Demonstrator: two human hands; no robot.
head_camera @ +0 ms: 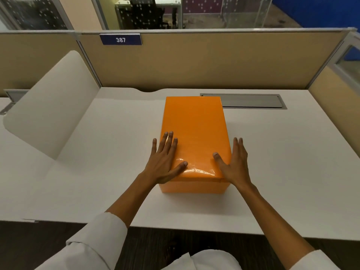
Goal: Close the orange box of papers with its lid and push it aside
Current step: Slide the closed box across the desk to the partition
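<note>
An orange box [191,187] stands in the middle of the white desk [97,182], its long side running away from me. Its glossy orange lid [194,129] sits on top and covers it, so the papers are hidden. My left hand [165,162] lies flat on the lid's near left corner, fingers spread, thumb on top. My right hand [233,164] rests against the near right edge, thumb on the lid, fingers pointing along the right side. Neither hand grips anything.
A grey cable hatch [251,101] is set in the desk just behind and right of the box. Beige partition walls [194,61] close the back and right; a white rounded divider [50,106] stands at the left. A tag reads 387 [120,39].
</note>
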